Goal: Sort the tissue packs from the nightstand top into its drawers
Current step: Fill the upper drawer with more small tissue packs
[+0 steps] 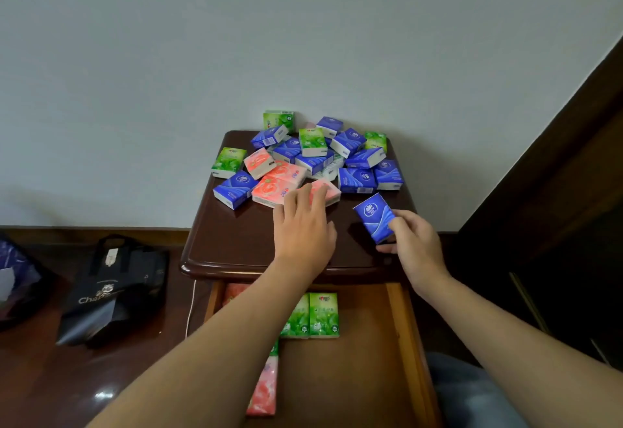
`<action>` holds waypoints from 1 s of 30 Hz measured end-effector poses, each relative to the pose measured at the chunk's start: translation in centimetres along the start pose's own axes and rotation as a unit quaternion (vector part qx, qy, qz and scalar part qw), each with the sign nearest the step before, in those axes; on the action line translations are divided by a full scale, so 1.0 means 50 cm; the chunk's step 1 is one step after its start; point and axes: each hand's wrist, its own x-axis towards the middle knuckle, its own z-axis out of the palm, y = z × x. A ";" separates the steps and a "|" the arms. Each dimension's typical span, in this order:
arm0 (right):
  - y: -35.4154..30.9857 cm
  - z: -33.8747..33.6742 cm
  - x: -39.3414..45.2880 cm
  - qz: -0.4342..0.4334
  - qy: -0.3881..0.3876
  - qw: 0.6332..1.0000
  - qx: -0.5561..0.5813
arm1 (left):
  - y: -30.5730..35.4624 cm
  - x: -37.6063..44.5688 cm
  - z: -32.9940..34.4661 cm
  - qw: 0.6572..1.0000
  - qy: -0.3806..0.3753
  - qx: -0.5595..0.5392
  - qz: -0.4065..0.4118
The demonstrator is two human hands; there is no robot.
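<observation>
A heap of several blue, green and pink tissue packs (313, 154) covers the back of the dark wooden nightstand top (236, 238). My left hand (303, 225) reaches over the top, its fingertips touching a pink pack (328, 191) at the heap's front edge. My right hand (414, 242) pinches a blue pack (374, 218) by its lower corner, lifted and tilted above the top's right front. Below, the top drawer (401, 319) is pulled out; green packs (320, 314) and pink packs (264, 390) lie inside, partly hidden by my left forearm.
A black paper bag (114, 292) stands on the wooden floor left of the nightstand, with a dark blue bag (17, 272) further left. A white cable (191, 306) hangs by the drawer. Dark wooden furniture (556, 191) rises on the right. The wall is right behind.
</observation>
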 end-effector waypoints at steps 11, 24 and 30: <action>-0.009 -0.001 0.024 0.042 -0.043 0.996 0.072 | 0.014 0.012 0.048 0.995 0.030 0.094 0.030; -0.042 -0.036 -0.122 0.168 -0.197 0.917 0.304 | -0.022 -0.248 -0.046 0.932 0.005 -0.355 -0.077; 0.027 -0.003 -0.291 0.155 -0.243 0.954 0.084 | -0.054 -0.355 -0.077 0.612 -0.083 -0.689 -0.379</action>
